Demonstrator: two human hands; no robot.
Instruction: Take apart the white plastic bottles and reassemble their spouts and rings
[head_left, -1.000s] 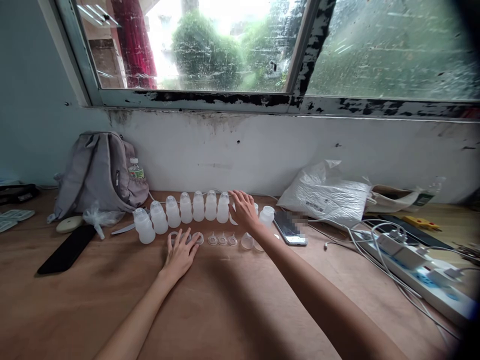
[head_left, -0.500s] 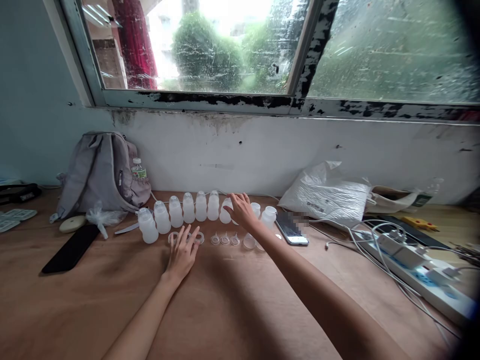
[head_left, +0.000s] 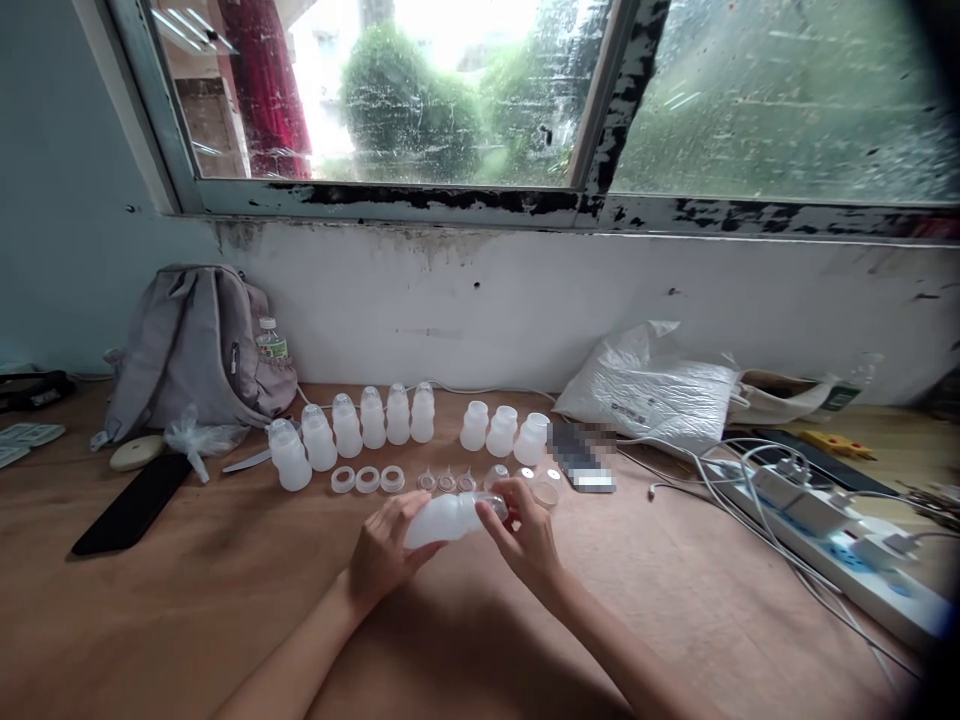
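A frosted baby bottle (head_left: 442,520) is held on its side above the table, its clear cap (head_left: 491,503) pointing right. My left hand (head_left: 386,545) is wrapped around the bottle's base end. At the other end, the fingers of my right hand (head_left: 525,530) are closed on the cap. Behind stands a curved row of capped bottles (head_left: 347,428) on the left and three uncapped bottles (head_left: 501,432) on the right. In front of them lie three white rings (head_left: 367,480), three clear nipples (head_left: 446,480) and several clear caps (head_left: 546,493), partly hidden by my right hand.
A phone (head_left: 583,465) lies right of the bottles, before a white plastic bag (head_left: 652,390). A power strip (head_left: 847,550) with tangled cables runs along the right. At left are a grey backpack (head_left: 187,350), a black pouch (head_left: 133,505) and a round cream object (head_left: 136,453).
The bottle my right hand reached for has left the row and is now tilted sideways between both hands, nearer me. My left hand has moved right from the rings.
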